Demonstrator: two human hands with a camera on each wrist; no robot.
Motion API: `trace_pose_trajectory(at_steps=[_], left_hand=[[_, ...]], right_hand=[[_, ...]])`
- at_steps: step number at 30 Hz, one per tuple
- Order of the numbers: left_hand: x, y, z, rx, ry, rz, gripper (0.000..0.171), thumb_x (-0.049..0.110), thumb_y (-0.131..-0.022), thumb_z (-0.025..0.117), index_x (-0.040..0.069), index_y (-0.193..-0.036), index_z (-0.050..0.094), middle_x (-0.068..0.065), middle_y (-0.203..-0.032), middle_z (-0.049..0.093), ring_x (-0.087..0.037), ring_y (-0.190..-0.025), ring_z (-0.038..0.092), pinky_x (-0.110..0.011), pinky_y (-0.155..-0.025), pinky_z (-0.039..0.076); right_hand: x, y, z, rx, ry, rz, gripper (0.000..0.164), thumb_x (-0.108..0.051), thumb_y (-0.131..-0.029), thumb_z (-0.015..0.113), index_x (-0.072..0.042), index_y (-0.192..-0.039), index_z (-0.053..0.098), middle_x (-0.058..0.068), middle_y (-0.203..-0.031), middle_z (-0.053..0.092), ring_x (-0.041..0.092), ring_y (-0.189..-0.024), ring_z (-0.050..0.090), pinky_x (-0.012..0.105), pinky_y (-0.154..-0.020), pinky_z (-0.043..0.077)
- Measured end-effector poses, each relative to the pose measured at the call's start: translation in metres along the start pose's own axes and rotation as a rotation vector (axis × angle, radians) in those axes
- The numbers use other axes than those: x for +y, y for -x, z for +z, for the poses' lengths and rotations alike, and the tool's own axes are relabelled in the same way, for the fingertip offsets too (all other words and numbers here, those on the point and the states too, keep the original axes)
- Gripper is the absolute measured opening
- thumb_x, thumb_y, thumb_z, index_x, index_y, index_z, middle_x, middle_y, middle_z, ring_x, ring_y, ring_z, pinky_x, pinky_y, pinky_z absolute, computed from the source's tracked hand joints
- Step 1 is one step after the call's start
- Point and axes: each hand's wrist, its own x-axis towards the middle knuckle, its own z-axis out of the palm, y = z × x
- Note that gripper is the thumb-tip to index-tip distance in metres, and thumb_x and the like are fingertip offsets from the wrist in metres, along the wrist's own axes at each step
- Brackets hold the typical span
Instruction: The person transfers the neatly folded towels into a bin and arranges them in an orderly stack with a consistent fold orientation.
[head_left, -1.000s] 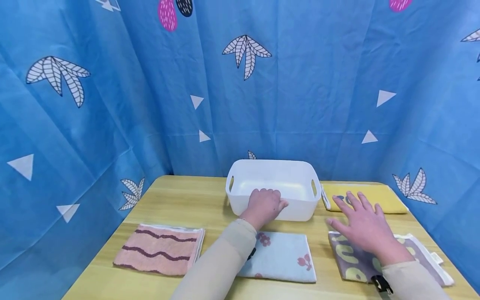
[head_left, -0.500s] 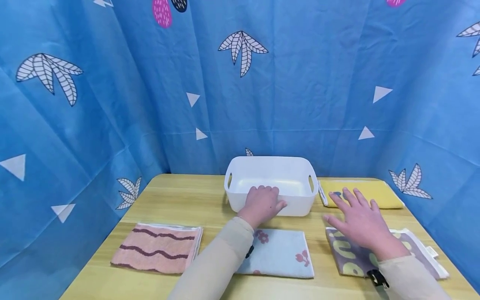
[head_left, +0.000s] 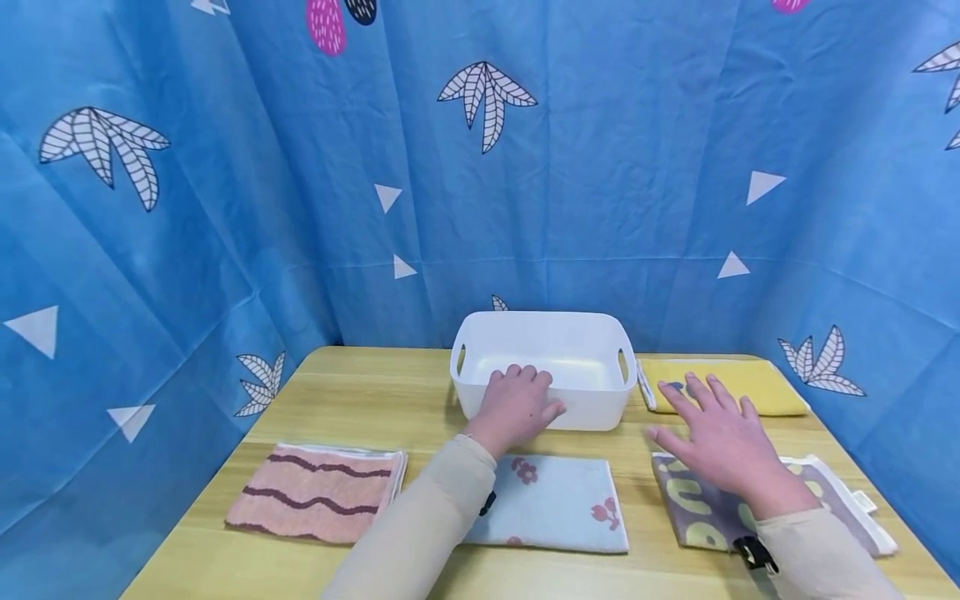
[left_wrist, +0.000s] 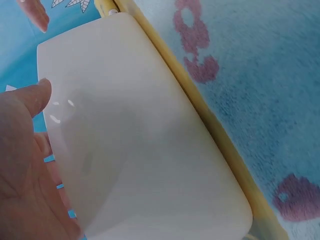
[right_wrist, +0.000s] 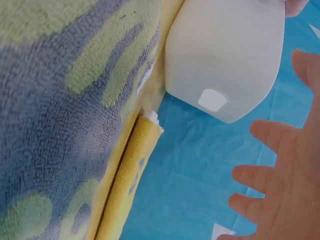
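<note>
A white plastic basket [head_left: 592,408] with side handle holes stands at the middle back. At its front rim is my left hand [head_left: 517,408], fingers reaching over the edge and thumb on the near side. In the left wrist view the thumb [left_wrist: 37,97] overlaps the rim, while the basket wall hides the fingertips. Fingers spread, my right hand [head_left: 723,446] hovers over a folded purple-and-green towel [head_left: 697,500], holding nothing. Beyond those fingers lies a folded yellow towel [head_left: 750,387]. Below my left hand is a folded light blue towel [head_left: 562,508] with pink flowers.
A folded pink towel [head_left: 318,496] with wavy dark stripes lies at the left of the wooden table [head_left: 360,383]. Blue patterned curtains [head_left: 622,167] close off the back and both sides.
My left hand has shifted slightly left along the basket's front rim, its fingers a little more apart. My right hand keeps its spread pose. The head view has tilted a little.
</note>
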Motion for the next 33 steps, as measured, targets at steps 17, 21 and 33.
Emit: trace_pose_trajectory(at_steps=[17,21,33], left_hand=[[-0.031,0.011,-0.004,0.042,0.009,-0.053,0.065,0.068,-0.101,0.036,0.022,-0.143,0.053,-0.002,-0.137,0.055,-0.026,-0.128,0.046,-0.052,-0.106,0.035],[-0.039,0.017,-0.008,0.064,0.017,-0.058,0.067,0.068,-0.1,0.036,0.021,-0.145,0.052,-0.005,-0.143,0.052,-0.028,-0.133,0.043,-0.055,-0.109,0.032],[-0.063,0.033,-0.017,0.076,0.008,-0.092,0.068,0.067,-0.1,0.039,0.019,-0.147,0.05,-0.01,-0.151,0.045,-0.033,-0.139,0.038,-0.058,-0.111,0.029]], right_hand=[[-0.002,-0.003,-0.001,0.019,-0.003,-0.027,0.083,-0.07,-0.095,0.048,-0.015,-0.156,0.038,0.029,-0.159,0.025,0.056,-0.143,0.017,0.08,-0.102,0.012],[-0.004,-0.004,-0.002,0.022,-0.017,-0.027,0.083,-0.071,-0.095,0.048,-0.015,-0.156,0.038,0.028,-0.159,0.026,0.056,-0.143,0.018,0.08,-0.102,0.013],[-0.007,-0.009,-0.003,0.033,-0.018,-0.037,0.084,-0.072,-0.096,0.045,-0.014,-0.157,0.037,0.028,-0.159,0.026,0.056,-0.143,0.018,0.079,-0.103,0.013]])
